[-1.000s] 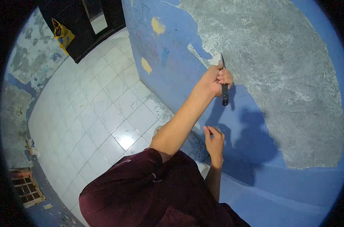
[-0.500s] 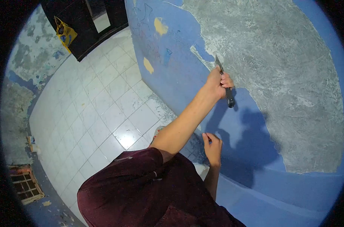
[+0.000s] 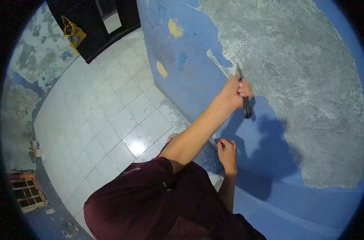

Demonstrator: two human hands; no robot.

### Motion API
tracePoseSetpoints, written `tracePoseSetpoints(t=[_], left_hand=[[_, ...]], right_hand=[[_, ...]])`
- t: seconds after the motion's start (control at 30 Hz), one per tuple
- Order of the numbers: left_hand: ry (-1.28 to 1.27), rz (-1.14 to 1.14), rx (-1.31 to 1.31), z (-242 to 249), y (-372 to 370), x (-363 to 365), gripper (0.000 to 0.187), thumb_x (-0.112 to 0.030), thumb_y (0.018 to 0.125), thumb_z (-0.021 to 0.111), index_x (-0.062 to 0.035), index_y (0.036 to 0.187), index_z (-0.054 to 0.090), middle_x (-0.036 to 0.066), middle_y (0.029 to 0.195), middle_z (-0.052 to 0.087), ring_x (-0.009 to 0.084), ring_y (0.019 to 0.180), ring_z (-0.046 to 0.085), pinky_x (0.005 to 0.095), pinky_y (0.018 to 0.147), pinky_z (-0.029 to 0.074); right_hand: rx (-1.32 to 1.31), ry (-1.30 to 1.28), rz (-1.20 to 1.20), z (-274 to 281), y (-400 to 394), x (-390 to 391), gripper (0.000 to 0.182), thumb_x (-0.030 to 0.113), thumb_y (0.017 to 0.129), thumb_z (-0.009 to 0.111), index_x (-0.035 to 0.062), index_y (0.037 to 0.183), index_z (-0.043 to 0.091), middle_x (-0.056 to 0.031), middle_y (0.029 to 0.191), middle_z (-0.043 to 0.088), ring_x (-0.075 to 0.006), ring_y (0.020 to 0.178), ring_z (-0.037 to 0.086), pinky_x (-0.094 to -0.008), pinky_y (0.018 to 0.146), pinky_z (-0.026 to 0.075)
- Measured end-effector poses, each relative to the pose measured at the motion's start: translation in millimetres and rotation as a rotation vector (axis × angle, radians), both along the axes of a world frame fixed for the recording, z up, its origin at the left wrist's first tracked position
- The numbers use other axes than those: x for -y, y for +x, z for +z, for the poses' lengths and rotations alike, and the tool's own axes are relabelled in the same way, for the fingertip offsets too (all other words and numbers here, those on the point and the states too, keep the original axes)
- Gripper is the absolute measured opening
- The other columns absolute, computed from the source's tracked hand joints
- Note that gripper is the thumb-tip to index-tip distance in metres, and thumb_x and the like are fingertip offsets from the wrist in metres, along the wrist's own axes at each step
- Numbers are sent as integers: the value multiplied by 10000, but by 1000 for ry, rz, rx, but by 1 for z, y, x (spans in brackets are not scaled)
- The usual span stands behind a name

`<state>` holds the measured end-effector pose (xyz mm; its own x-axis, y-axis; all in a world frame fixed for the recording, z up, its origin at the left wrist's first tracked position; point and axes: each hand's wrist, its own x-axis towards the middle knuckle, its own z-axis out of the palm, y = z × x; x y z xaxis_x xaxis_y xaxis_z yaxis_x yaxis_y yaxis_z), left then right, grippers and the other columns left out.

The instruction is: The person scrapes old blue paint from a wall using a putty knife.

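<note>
My left hand (image 3: 238,93) is wrapped round the black handle (image 3: 247,111) of a knife, thumb along its upper end. The dark, narrow blade (image 3: 239,69) points up and lies at the wall, by the ragged edge where blue paint (image 3: 206,86) meets bare grey plaster (image 3: 294,76). Whitish, chipped paint (image 3: 232,71) borders the blade on its left. Lower down, close to the blue wall, my right hand (image 3: 228,152) hangs with loosely bent fingers, thumb apart from them. Nothing shows clearly in it; its palm is partly hidden.
White floor tiles (image 3: 110,108) stretch out on the left, with pale flakes (image 3: 174,116) along the wall's foot. A yellow bag (image 3: 74,36) hangs at a dark door or cabinet (image 3: 86,20). A barred opening (image 3: 28,192) is at lower left.
The knife and my left hand have shifted slightly right and down, with the blade still by the paint edge. The view has moved a little; my right hand keeps nearly the same pose.
</note>
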<state>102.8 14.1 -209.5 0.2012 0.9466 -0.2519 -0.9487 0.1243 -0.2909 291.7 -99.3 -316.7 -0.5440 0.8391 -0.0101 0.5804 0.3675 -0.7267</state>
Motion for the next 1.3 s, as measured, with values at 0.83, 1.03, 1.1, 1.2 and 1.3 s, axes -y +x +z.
tracePoseSetpoints(t=[0.83, 1.03, 1.1, 1.2, 1.3], left_hand=[[87, -75, -35, 1, 10, 17, 501, -521, 1006, 299, -133, 689, 320, -48, 489, 277, 79, 376, 243, 241, 337, 197], [1, -43, -98, -14, 9, -1, 511, -556, 993, 294, -140, 697, 320, -49, 488, 275, 80, 371, 239, 241, 333, 195], [29, -73, -53, -14, 6, -2, 525, -569, 988, 294, -143, 683, 317, -49, 488, 272, 81, 370, 238, 241, 331, 193], [-21, -90, -86, -13, 4, -2, 529, -570, 988, 289, -141, 679, 316, -50, 492, 266, 81, 370, 233, 241, 328, 188], [-61, -43, -82, -7, 5, -5, 540, -576, 987, 281, -143, 665, 309, -47, 492, 264, 81, 369, 228, 241, 327, 186]], right_hand=[[66, -31, -46, -30, 15, 5, 238, 227, 890, 590, 16, 967, 671, -205, 922, 657, -421, 835, 618, -455, 727, 484], [120, -3, -14, -28, 7, 7, 229, 236, 894, 579, 37, 960, 672, -205, 926, 652, -430, 857, 609, -473, 758, 479], [126, -42, 0, -37, 11, 5, 234, 253, 897, 568, 51, 958, 671, -195, 927, 652, -435, 857, 603, -478, 753, 477], [167, -39, -3, -32, 8, 6, 249, 272, 898, 561, 61, 969, 674, -180, 925, 656, -436, 860, 601, -481, 750, 478], [148, -16, -4, -40, 10, 5, 236, 249, 894, 571, 53, 973, 674, -191, 921, 657, -438, 860, 605, -481, 745, 482]])
